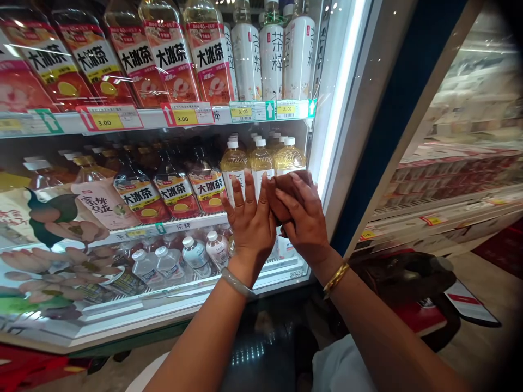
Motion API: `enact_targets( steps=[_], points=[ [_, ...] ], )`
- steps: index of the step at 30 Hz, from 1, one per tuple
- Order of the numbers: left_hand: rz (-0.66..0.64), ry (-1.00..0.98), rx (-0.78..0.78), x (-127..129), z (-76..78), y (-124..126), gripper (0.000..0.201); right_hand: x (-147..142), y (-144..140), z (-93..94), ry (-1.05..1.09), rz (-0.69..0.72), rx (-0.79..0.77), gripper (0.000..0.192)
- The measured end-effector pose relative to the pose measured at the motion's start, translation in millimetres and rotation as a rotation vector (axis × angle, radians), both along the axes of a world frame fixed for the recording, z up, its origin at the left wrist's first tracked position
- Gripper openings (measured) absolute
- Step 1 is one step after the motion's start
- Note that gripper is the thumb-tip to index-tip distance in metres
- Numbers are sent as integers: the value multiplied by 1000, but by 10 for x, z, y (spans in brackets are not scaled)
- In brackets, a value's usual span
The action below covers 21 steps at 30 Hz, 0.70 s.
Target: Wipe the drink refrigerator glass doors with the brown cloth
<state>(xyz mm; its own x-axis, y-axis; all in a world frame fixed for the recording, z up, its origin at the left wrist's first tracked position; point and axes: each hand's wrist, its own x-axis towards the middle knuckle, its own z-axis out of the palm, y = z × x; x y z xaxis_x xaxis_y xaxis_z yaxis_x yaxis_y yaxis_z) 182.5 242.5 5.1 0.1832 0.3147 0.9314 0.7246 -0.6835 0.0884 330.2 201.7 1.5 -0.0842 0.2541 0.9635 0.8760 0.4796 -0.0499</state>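
Observation:
My left hand point(252, 218) lies against the glass door of a drinks fridge, its fingers stretched up and spread, with nothing in them. A pale bangle point(237, 283) circles that wrist. Close beside it, my right hand point(306, 218) presses a crumpled brown cloth point(281, 198) against the glass. The cloth shows between the two hands and above the right fingers; part of it is hidden under the palm. On the right wrist sits a gold bracelet point(335, 279). Behind the glass, bottles of pale yellow tea point(289, 155) stand just above my fingertips.
Dark iced tea bottles point(210, 60) and white-labelled bottles point(301, 60) line the upper shelf, above price tags point(188, 115). Small bottles point(196, 255) stand lower. A floral sticker point(61, 218) is on the door's left. The blue fridge frame point(388, 120) and blurred store shelves point(445, 158) are at right.

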Motion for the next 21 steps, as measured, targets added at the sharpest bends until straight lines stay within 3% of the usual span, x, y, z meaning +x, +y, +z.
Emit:
enact_targets(
  steps=[4,7,11,14,18,21],
  points=[
    [-2,12,-11,-19,-4,1,70,115,-8,-105,-40,-37,23,64],
    [-17,18,-59,-26,7,-18,67,147,32,-16,45,-76,60,60],
    [-21,33,-101,-33,13,-27,66,8,78,86,92,-19,29,62],
    [-20,41,-121,-45,9,-24,65,-68,56,-6,39,-14,-7,68],
    [9,42,-108,-62,-1,-33,64,44,9,-119,-32,-24,-18,65],
    [15,55,-62,-69,-12,-44,67,142,23,-28,59,-26,65,61]
  ],
)
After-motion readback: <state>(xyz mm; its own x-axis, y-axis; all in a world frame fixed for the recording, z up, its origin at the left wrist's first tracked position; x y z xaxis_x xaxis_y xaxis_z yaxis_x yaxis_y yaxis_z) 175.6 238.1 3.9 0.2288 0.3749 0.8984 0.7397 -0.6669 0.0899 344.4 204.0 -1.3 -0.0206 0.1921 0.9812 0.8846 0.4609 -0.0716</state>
